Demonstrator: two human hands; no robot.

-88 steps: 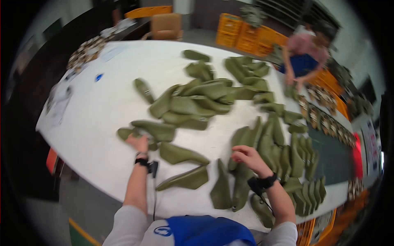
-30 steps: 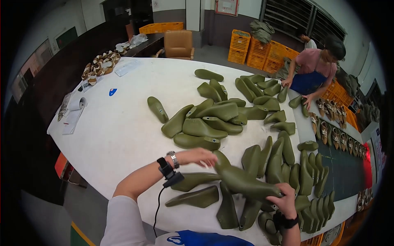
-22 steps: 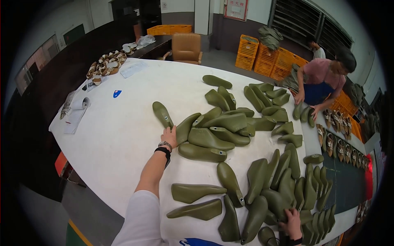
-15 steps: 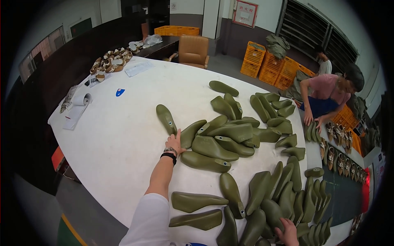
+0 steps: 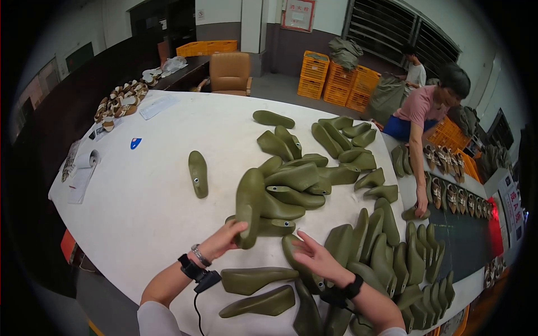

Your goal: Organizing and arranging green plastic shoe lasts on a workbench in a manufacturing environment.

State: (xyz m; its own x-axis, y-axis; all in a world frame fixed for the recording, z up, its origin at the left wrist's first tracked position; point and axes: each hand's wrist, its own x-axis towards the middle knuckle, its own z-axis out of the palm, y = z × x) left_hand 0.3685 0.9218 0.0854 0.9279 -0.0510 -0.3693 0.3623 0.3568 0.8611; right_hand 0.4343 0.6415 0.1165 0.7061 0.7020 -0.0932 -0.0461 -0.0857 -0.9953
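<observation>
My left hand (image 5: 223, 242) grips the narrow end of an olive-green shoe last (image 5: 250, 196), which is raised over the pile on the white table (image 5: 151, 201). Its other end points away from me. My right hand (image 5: 320, 259) hovers open to the right, fingers spread, above another shoe last (image 5: 291, 246) that it partly hides. Under and behind the held one, several more lasts (image 5: 294, 178) are heaped, some with a small round hole showing. A single last (image 5: 198, 173) stands apart to the left. Near me, two lasts (image 5: 259, 279) lie flat side by side.
Several lasts (image 5: 417, 255) are stood in rows at right. A co-worker (image 5: 428, 109) reaches over a conveyor belt (image 5: 457, 246) lined with shoes (image 5: 451, 197). A pile of brown and white shoes (image 5: 120, 102), papers (image 5: 84, 182) and a blue piece (image 5: 135, 143) lie at left.
My left hand has taken up a last from the pile and brought it nearer. My right hand has lifted from the lasts and moved left. The co-worker's arm now stretches toward the belt.
</observation>
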